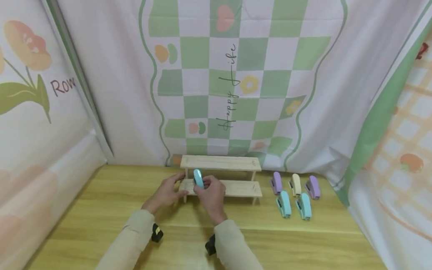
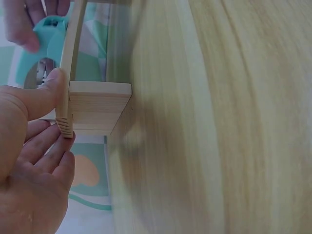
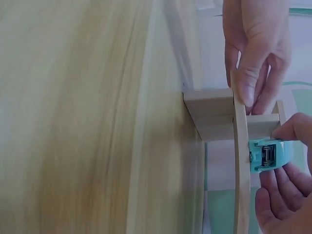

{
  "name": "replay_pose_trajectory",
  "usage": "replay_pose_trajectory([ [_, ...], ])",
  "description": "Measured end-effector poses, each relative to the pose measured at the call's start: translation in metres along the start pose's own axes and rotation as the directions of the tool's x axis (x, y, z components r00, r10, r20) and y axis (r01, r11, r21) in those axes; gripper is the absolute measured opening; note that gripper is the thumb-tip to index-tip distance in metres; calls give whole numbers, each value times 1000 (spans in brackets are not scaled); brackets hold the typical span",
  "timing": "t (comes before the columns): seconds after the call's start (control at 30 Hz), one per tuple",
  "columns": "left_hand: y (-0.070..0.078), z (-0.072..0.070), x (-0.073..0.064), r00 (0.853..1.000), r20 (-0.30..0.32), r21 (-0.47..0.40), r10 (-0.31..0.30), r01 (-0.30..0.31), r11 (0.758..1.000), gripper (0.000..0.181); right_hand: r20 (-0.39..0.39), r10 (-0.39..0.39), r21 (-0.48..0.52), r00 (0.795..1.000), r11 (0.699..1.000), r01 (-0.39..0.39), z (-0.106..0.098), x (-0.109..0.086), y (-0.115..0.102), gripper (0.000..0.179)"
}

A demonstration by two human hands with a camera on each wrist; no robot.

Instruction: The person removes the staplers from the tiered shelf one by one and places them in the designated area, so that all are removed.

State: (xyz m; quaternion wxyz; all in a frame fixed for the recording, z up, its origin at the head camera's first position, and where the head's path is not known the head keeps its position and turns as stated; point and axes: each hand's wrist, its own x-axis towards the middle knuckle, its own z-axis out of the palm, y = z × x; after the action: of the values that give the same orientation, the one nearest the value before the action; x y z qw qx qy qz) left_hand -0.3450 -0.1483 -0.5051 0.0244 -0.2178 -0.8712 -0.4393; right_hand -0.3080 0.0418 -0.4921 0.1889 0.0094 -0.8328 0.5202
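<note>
A two-tier wooden shelf [image 1: 240,189] stands against the back curtain. My left hand [image 1: 165,193] holds the left end of its lower step, the thumb on the board and the fingers around the end. My right hand [image 1: 212,195] pinches a teal stapler [image 1: 198,178] between thumb and fingers over the left part of that step. In the right wrist view the stapler [image 3: 268,155] has one end right at the board's surface. From the left wrist view, the stapler [image 2: 48,41] is seen side-on beside the left thumb.
Right of the shelf, several staplers stand on the wooden table [image 1: 178,249]: a purple one [image 1: 276,183], a cream one [image 1: 295,185] and another purple one [image 1: 313,187] behind, two teal ones [image 1: 284,204] [image 1: 304,206] in front. Printed curtains [image 1: 405,165] enclose the table's sides and back.
</note>
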Motion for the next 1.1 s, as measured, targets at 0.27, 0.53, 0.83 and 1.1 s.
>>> replay_pose_trajectory([
  [0.27, 1, 0, -3, 1000, -6, 12, -16, 16, 1000, 69, 6, -33, -54, 999, 998, 34, -28, -3, 13, 24],
  [0.53, 4, -1, -4, 1000, 0, 5, -27, 27, 1000, 70, -1, -18, -83, 1000, 996, 17, -91, -8, 33, 29],
  [0.83, 1, 2, -3, 1000, 9, -6, -13, 13, 1000, 69, -60, -6, -237, 998, 972, -9, -190, -17, 67, 34],
  [1.1, 2, 0, -4, 1000, 6, -1, -31, 31, 1000, 68, -145, -27, -380, 989, 925, -31, -281, -15, 91, 40],
])
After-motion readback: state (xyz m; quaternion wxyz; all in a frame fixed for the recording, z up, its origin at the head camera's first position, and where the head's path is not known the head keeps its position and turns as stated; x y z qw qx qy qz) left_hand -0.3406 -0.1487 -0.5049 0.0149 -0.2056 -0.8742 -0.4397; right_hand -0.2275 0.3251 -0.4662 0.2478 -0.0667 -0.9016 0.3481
